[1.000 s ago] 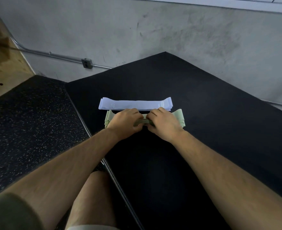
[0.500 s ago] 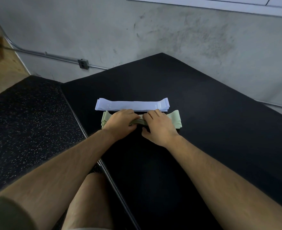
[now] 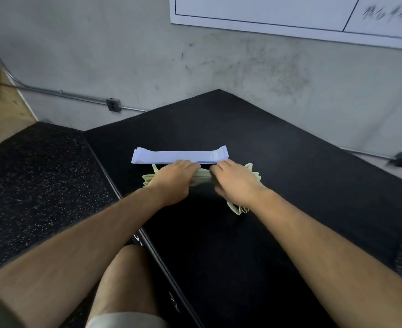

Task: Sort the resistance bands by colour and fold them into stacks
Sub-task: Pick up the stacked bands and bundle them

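Found green bands bunched on black mat, just beside lavender stack, on its near side. Noted left hand clamped round bundle's left part, right hand clamped round right part, fingers curled. Seen loose ends splayed past both hands, some under right wrist.

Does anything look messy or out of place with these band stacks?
The green bands, gripped by the left hand and right hand, are splayed: ends fan out, one bunch sticking out under the right wrist. The lavender stack lies neat.
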